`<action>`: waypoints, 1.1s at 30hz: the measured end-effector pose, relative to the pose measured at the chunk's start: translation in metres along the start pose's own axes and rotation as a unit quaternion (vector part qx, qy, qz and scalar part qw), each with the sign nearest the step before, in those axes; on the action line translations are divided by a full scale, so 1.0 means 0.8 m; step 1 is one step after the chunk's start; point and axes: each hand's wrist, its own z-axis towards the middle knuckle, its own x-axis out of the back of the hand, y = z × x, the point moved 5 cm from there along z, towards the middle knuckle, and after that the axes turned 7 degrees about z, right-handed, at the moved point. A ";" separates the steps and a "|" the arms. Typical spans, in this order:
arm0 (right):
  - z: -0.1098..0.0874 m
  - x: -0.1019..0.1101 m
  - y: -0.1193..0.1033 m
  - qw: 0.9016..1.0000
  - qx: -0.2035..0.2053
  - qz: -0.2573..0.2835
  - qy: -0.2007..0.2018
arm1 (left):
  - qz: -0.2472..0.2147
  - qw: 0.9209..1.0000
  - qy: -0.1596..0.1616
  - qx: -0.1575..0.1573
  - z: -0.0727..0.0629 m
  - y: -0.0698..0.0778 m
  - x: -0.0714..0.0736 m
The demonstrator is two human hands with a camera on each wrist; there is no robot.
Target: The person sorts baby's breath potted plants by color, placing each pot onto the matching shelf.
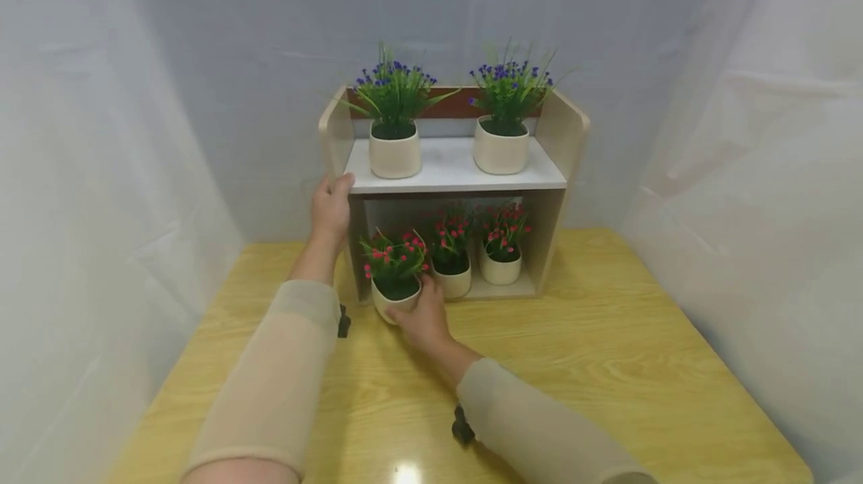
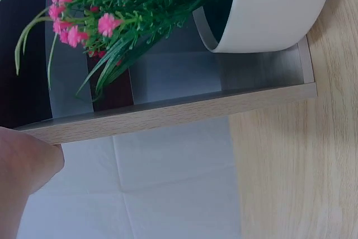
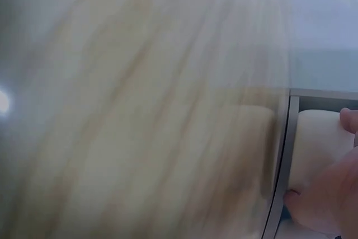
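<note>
My left hand (image 1: pixel 330 210) grips the left side of a small two-tier shelf (image 1: pixel 458 188), its thumb by the end of the white upper board. In the left wrist view, this hand (image 2: pixel 25 163) is partly cut off beside the wooden side panel (image 2: pixel 168 110). With thumb and fingers around its right side, my right hand (image 1: pixel 425 315) holds a cream flowerpot (image 1: pixel 391 306) of pink flowers at the lower tier's front left. That pot (image 2: pixel 274 9) overlaps the panel's lower end in the left wrist view. The right wrist view shows my fingers on a pale pot (image 3: pixel 319 144).
Two more pots of pinkish-red flowers, a middle one (image 1: pixel 453 283) and a right one (image 1: pixel 501 270), stand on the lower tier. Above are two pots of purple flowers, left (image 1: pixel 394 158) and right (image 1: pixel 501 150). A wooden table (image 1: pixel 593 349) bears the shelf; pale sheeting (image 1: pixel 270 57) hangs around.
</note>
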 end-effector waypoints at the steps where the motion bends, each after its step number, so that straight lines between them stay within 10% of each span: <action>1: 0.000 -0.001 0.000 1.000 -0.004 -0.003 -0.001 | 0.000 1.000 0.001 0.000 0.000 0.000 0.000; 33: 0.066 -0.048 0.042 0.998 0.045 -0.038 0.032 | -0.008 1.000 0.004 -0.003 0.001 -0.003 0.001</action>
